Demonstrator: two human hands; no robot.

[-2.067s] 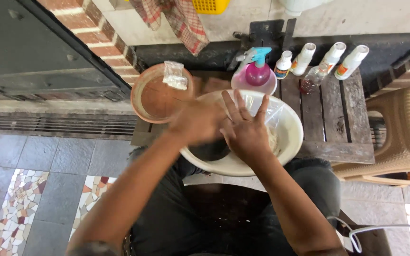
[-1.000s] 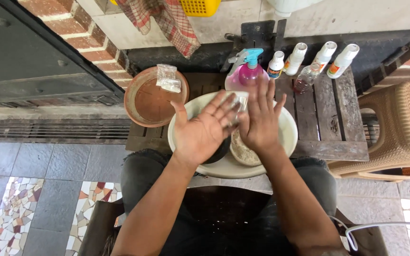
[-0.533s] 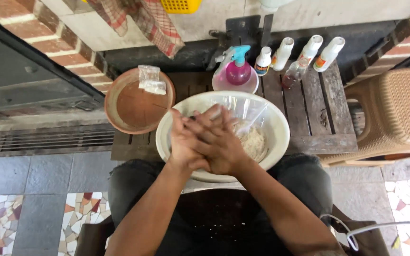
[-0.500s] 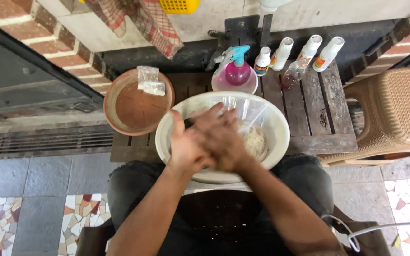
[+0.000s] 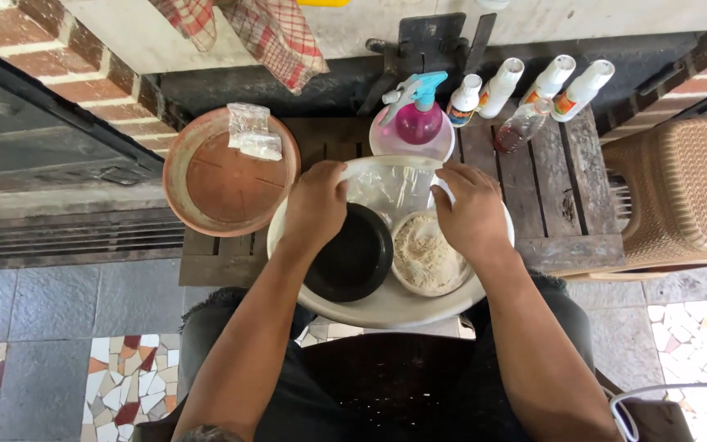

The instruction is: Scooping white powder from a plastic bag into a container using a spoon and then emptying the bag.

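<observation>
Plastic bag (image 5: 390,184), thin, limp and slippery, lies in the white basin (image 5: 386,307); both hands (image 5: 314,205) (image 5: 470,214) pinch its top edge, best held there. Black dish (image 5: 353,254) and powder bowl (image 5: 429,254) crowd beneath; spray bottle (image 5: 416,115) stands just behind on the surface (image 5: 566,188).

A home yard or porch, used for potting work. Beyond the hands stand a brick wall (image 5: 51,61) and a row of spray bottles (image 5: 533,90) on a slatted wooden pallet (image 5: 570,188); left of the left hand (image 5: 314,205) lies a terracotta saucer (image 5: 222,184), with mosaic tile paving (image 5: 34,385) below.
</observation>
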